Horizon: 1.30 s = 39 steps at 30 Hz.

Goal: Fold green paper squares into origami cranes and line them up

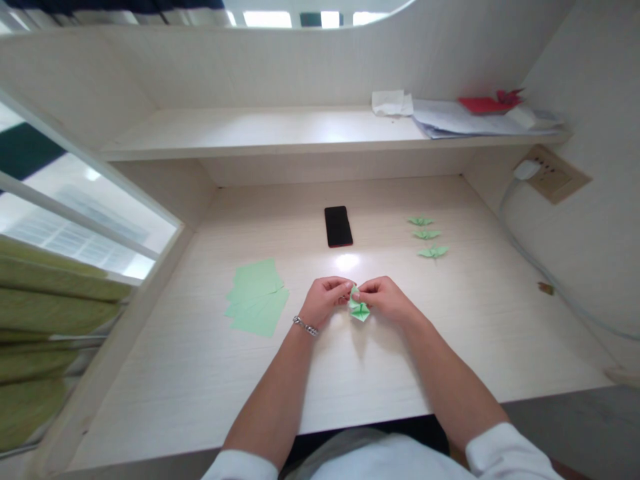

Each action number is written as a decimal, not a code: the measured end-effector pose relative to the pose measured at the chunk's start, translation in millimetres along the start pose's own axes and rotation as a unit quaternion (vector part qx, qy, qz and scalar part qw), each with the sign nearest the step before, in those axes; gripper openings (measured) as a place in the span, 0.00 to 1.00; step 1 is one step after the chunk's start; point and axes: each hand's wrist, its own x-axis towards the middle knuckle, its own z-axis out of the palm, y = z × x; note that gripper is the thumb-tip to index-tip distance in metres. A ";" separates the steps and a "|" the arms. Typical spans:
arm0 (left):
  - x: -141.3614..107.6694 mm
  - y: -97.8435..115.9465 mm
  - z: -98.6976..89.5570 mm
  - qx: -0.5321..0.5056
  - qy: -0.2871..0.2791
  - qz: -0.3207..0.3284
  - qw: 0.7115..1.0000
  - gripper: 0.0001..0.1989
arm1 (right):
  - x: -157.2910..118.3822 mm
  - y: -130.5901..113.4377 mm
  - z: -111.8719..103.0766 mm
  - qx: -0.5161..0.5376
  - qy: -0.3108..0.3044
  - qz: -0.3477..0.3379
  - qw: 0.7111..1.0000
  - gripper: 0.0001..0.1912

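Head camera: left hand (325, 299) and right hand (388, 297) pinch folded green paper (361, 311) that uneven pulling could tear

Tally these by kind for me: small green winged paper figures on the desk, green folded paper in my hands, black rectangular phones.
Small green winged paper figures: 3
Held green folded paper piece: 1
Black rectangular phone: 1
Total: 5

The folded paper (361, 311) and flat sheets (257, 297) are light green; the phone (339, 227) black; the curtain (45, 310) olive.
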 end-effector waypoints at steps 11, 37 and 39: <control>0.2 -1.3 -3.5 0.095 0.010 0.032 0.995 0.13 | 1.8 4.5 -4.0 -0.031 -0.007 -0.016 0.999 0.17; -0.5 -4.5 6.6 0.038 0.027 0.028 0.999 0.09 | 0.7 4.3 -2.2 0.003 -0.032 -0.002 0.999 0.16; 0.5 -4.5 7.8 0.003 0.042 0.031 0.999 0.10 | -0.7 1.8 -1.7 0.007 -0.032 -0.001 0.999 0.16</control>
